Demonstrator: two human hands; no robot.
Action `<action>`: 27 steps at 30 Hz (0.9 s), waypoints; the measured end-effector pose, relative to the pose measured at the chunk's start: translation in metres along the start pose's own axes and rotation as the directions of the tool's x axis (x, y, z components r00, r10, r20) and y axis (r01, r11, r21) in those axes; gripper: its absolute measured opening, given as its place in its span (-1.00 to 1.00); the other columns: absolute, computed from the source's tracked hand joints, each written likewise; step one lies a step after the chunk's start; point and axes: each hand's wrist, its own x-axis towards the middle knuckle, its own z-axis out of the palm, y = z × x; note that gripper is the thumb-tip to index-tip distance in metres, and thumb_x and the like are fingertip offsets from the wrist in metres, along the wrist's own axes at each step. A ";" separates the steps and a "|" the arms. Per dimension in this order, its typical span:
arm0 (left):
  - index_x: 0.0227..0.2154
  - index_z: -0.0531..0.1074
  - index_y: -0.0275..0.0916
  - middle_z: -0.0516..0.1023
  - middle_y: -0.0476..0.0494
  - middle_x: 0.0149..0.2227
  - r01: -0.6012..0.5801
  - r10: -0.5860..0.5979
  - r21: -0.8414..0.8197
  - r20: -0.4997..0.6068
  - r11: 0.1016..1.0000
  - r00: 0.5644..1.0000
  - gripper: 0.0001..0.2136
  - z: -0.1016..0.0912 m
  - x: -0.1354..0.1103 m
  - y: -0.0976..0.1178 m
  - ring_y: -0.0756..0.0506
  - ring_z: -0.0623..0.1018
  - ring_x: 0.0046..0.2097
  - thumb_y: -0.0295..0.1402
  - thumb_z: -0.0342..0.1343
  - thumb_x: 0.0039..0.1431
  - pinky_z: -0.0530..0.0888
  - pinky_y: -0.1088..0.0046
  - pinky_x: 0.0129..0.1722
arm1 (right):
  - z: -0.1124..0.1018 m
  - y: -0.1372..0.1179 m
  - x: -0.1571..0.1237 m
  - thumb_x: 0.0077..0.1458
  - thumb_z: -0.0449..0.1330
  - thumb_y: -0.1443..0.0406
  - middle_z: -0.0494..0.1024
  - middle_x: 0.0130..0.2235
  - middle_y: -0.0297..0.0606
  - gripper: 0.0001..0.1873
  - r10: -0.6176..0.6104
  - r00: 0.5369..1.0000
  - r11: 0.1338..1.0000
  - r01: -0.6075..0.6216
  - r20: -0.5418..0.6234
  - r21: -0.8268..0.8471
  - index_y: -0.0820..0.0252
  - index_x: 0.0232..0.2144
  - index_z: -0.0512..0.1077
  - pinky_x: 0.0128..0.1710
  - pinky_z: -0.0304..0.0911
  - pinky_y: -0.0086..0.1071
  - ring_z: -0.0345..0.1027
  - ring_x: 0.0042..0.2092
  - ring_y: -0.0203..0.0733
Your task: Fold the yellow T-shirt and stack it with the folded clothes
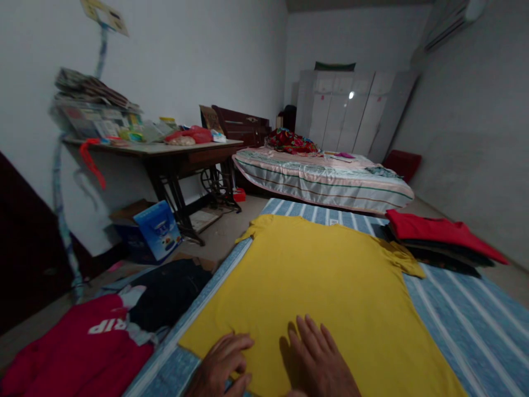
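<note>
A yellow T-shirt [322, 275] lies spread flat on a blue-and-white striped mattress [458, 309], neck end away from me and hem toward me. My left hand [225, 361] rests at the near left part of the hem, fingers bent and thumb apart from them; small wrinkles show in the cloth beside its fingertips. Over the lower middle of the shirt, my right hand [316, 353] lies palm down with its fingers stretched out. The shirt's nearest edge is partly hidden by both hands and cut off by the frame.
A stack of folded clothes with a red one [438, 234] on top sits at the mattress's right. Left on the floor are a dark pink garment [82, 353], dark clothes [173, 292] and a blue box [157, 234]. A sewing-machine table [165, 148] and a bed [322, 182] stand beyond.
</note>
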 end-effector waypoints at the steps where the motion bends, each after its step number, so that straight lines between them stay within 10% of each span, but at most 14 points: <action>1: -0.52 0.40 -0.16 0.59 -0.14 -0.10 0.002 -0.002 0.009 0.002 1.000 1.000 -0.95 0.000 0.000 0.000 -0.08 0.56 -0.05 -0.40 0.16 -0.03 0.42 0.40 0.04 | 0.007 -0.009 -0.003 0.18 0.06 0.03 0.29 0.18 -0.21 -0.48 -0.044 0.995 0.998 0.039 -0.090 -0.052 0.03 0.15 0.25 0.09 0.17 -0.19 0.15 0.20 -0.04; 7: -0.52 0.39 -0.15 0.59 -0.11 -0.09 0.002 -0.002 -0.015 -0.007 1.000 1.000 -0.94 0.001 -0.003 -0.002 -0.06 0.55 -0.05 -0.42 0.18 -0.05 0.40 0.44 0.07 | 0.025 -0.035 0.001 0.24 -0.02 0.11 0.52 -0.02 -0.22 -0.69 0.026 0.948 0.992 -0.062 -0.317 -0.107 0.05 -0.16 0.44 0.29 -0.29 -0.10 -0.04 0.28 -0.10; 20: -0.51 0.42 -0.15 0.57 -0.09 -0.08 0.114 -0.114 0.002 -0.015 0.994 0.993 -0.87 -0.005 0.015 0.008 -0.06 0.53 -0.02 -0.35 0.06 0.13 0.44 0.51 0.02 | 0.035 -0.041 -0.005 0.20 0.01 0.12 0.49 0.02 -0.21 -0.70 0.081 0.942 0.992 -0.107 -0.326 -0.064 0.04 -0.11 0.42 0.26 -0.19 -0.05 0.06 0.24 -0.04; 27: -0.11 0.47 -0.24 0.36 -0.29 0.16 0.268 -0.277 0.244 0.002 0.932 0.961 -0.63 0.004 0.035 -0.017 -0.24 0.33 0.19 -0.11 0.01 0.15 0.30 0.16 0.15 | 0.028 -0.037 -0.004 0.24 -0.04 0.12 0.50 0.00 -0.22 -0.68 0.052 0.956 0.993 -0.080 -0.290 -0.084 0.04 -0.11 0.43 0.27 -0.25 -0.09 0.12 0.21 -0.07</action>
